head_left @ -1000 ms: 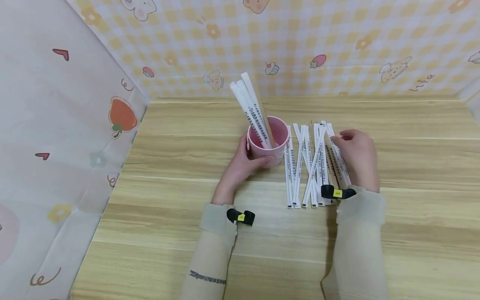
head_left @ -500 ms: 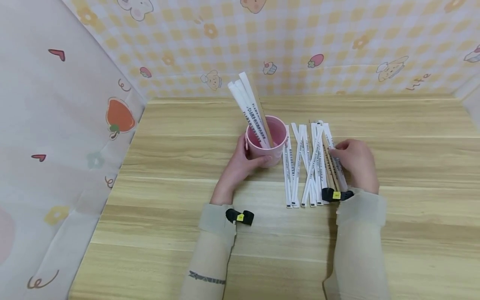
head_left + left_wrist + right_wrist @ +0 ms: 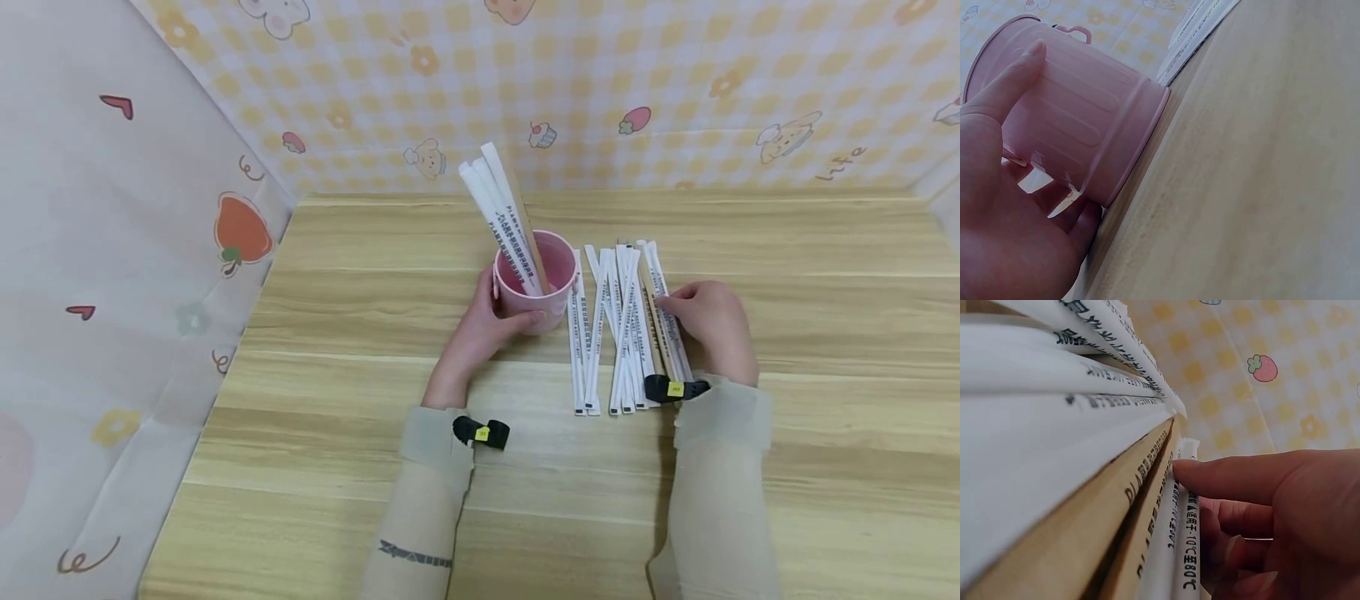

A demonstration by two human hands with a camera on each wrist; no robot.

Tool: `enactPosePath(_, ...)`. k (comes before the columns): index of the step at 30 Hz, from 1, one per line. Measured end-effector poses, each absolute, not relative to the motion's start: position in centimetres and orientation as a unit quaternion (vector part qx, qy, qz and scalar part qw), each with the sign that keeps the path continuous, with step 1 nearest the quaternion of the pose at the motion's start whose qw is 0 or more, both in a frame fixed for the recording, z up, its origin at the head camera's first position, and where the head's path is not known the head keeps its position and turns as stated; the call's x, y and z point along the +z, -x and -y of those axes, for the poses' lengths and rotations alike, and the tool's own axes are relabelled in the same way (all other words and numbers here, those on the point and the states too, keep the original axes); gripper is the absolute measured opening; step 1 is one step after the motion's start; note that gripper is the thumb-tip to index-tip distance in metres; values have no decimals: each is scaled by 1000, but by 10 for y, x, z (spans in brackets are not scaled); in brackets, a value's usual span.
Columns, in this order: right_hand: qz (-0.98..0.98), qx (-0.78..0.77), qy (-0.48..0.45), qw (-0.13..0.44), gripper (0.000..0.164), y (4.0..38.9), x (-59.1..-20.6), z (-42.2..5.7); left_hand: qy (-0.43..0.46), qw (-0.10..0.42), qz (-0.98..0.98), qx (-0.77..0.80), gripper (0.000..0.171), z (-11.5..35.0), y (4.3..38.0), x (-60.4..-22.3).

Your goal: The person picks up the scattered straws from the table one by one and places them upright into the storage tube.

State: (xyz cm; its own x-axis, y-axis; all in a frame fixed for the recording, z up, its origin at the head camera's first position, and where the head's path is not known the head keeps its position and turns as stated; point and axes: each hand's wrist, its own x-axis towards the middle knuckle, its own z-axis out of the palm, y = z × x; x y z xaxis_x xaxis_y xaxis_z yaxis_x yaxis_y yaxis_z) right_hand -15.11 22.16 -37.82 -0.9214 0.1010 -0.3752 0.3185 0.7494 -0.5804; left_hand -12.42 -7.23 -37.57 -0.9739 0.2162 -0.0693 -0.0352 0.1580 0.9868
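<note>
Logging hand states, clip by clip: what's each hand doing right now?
Left hand: closed, holding the pink bucket.
Right hand: closed, pinching white wrapped straws; how many, unclear.

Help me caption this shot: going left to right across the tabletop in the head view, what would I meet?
Left hand, pink bucket, loose wrapped straws, right hand.
</note>
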Motion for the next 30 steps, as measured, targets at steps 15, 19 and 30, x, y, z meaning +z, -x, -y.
enactPosePath(15,-924,-347,-112,111,59,149,-352,-227,-58,86,-757,646,89,75,134,-400)
enactPosePath(19,-919,-372,-125,47,58,147,-337,-223,-63,77,-758,645,89,74,135,-403)
enactPosePath(30,-811,-544,-113,-184,28,144,-303,-192,-57,89,-754,648,89,74,134,-398)
